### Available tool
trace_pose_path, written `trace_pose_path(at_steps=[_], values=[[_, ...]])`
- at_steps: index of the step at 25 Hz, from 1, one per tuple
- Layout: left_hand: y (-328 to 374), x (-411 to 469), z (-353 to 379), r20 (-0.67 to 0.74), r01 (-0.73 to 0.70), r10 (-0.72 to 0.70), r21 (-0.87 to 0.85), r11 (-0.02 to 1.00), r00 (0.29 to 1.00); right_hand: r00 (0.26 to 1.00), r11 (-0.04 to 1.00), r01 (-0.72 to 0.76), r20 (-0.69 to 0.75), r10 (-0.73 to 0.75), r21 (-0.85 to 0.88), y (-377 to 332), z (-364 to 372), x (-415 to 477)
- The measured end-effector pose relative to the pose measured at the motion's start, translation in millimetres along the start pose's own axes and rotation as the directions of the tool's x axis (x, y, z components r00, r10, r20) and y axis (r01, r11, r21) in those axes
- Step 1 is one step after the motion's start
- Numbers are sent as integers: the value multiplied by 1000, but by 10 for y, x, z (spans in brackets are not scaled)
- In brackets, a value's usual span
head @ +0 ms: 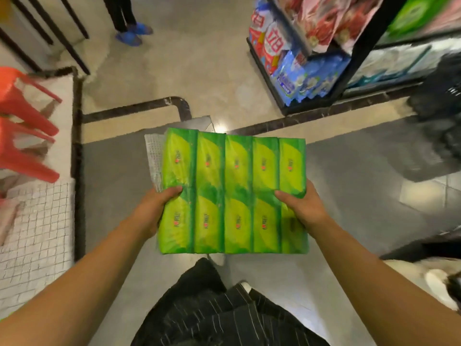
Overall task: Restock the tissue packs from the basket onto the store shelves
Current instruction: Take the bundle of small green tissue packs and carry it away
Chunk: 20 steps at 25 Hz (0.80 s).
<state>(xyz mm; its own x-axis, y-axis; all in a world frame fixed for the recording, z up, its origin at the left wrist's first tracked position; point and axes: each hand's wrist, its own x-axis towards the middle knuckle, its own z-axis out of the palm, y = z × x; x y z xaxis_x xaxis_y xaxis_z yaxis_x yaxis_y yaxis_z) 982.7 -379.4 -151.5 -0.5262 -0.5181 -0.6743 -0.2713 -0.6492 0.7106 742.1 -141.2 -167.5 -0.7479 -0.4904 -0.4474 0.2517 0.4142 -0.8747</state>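
I hold a large green multipack of tissue packs [234, 193] flat in front of me at waist height. My left hand [154, 211] grips its left edge, thumb on top. My right hand [303, 208] grips its right edge, thumb on top as well. A white gridded sheet [154, 156] sticks out from under the pack's far left corner. The store shelf [344, 71] stands at the upper right, with blue, red and pink packages on it. A dark, blurred basket-like shape [441, 101] shows at the right edge.
Orange plastic stools [22, 126] stand at the left beside white gridded packs [32, 233]. A person's legs in blue shoe covers [133, 33] stand at the top of the aisle. Tiled floor [199, 71] lies between me and the shelf.
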Motion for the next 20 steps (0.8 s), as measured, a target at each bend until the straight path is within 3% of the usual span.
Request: trace_pose_path(at_steps=[7, 16, 20], values=[[762, 1085, 1553, 241, -51, 3, 192, 980, 971, 956, 996, -33, -289, 56, 86, -299, -1038, 678], [1646, 2340, 3632, 460, -96, -106, 397, 913, 882, 774, 966, -5, -611, 167, 257, -750, -2178, 1454], [1766, 2708, 4624, 497, -92, -165, 451, 888, 852, 720, 948, 25, -664, 202, 316, -827, -2857, 1823]])
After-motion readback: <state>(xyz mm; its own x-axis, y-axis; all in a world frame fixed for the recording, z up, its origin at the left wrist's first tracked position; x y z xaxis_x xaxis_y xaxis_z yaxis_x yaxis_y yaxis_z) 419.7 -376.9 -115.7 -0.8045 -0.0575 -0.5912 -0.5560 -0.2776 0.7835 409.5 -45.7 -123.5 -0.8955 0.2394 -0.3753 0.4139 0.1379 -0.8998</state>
